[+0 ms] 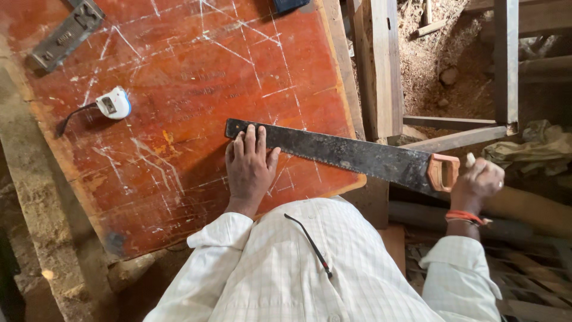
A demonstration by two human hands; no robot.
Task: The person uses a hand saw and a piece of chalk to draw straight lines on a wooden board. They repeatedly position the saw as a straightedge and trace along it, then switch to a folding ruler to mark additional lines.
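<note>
As 2 hands (pixel 250 164) work, 1 saw (pixel 345 156), 1 board (pixel 179 89).

Your left hand (pixel 249 167) is bare, with no glove or ring visible. Its sleeve, just behind the wrist, is white cloth with a faint check pattern and a turned-back cuff. Your right hand (pixel 478 182) is also bare. Directly behind it, at the wrist, you wear an orange-red thread band; the matching white checked sleeve begins behind that band. Your shirt front is the same fabric, with a thin dark cord lying across it.
</note>
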